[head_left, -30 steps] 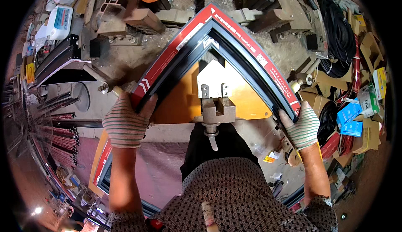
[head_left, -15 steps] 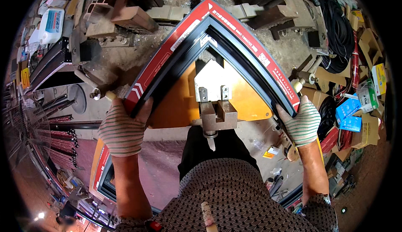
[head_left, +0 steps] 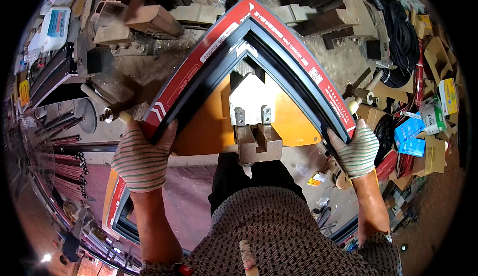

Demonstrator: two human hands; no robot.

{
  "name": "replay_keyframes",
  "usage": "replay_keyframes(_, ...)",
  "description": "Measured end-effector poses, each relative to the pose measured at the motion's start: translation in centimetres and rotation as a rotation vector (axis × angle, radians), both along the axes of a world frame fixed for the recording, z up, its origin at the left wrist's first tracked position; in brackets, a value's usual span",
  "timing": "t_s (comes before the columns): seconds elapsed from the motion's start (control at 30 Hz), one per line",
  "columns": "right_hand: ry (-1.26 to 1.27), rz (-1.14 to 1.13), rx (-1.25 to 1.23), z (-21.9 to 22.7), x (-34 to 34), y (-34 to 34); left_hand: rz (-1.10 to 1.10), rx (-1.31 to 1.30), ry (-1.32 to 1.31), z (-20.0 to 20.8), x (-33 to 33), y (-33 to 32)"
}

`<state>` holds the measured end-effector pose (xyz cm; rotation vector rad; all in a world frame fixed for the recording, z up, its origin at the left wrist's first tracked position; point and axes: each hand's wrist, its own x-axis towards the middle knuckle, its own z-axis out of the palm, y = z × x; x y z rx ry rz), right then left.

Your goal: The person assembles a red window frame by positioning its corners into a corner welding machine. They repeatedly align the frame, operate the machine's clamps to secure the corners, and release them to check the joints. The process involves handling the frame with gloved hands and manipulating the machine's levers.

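Note:
A V-shaped corner piece of dark window-frame profile (head_left: pixel 308 71), faced with printed red film, lies over the machine in front of me, its point facing away. My left hand (head_left: pixel 142 159), in a striped knit glove, is closed around the end of its left leg. On the right leg's end, my gloved right hand (head_left: pixel 359 151) has a similar grip, thumb on the inner side. Inside the V sit an orange plate (head_left: pixel 296 119), a pale pointed metal plate (head_left: pixel 252 94) and a steel clamp block (head_left: pixel 259 144). The fingers under the profile are hidden.
Heavy metal blocks (head_left: pixel 154 22) stand behind the V. A second red-filmed frame piece (head_left: pixel 117 208) is low at left, near a wire fan (head_left: pixel 30 146). Black coiled strip (head_left: pixel 401 42) and cardboard boxes (head_left: pixel 433 154) crowd the right. Another person (head_left: pixel 71 246) appears far lower left.
Both hands keep their grip on the frame piece. Its left leg and my left hand have shifted slightly left and down in the picture; the whole view has moved a little too.

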<state>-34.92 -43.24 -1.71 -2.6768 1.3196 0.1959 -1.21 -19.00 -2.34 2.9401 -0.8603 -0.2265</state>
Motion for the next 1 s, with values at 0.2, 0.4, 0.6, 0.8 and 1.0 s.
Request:
replay_keyframes(0.2,-0.024,-0.003,-0.005,-0.01,0.19,0.07,-0.028,0.047,-0.048,-0.09,0.07,0.00)
replay_keyframes(0.4,-0.061,-0.032,0.039,-0.28,-0.02,-0.08,-0.033,0.011,-0.024,0.01,0.11,-0.10)
replay_keyframes(0.6,-0.071,-0.024,0.026,-0.20,0.18,-0.05,-0.030,-0.010,-0.013,-0.19,0.26,0.10)
replay_keyframes(0.8,-0.073,0.001,-0.015,-0.07,0.55,0.04,-0.025,-0.018,-0.009,-0.25,0.34,0.28)
replay_keyframes(1.0,-0.066,-0.010,-0.007,0.03,0.59,0.24,-0.013,0.003,0.029,0.30,0.30,-0.30)
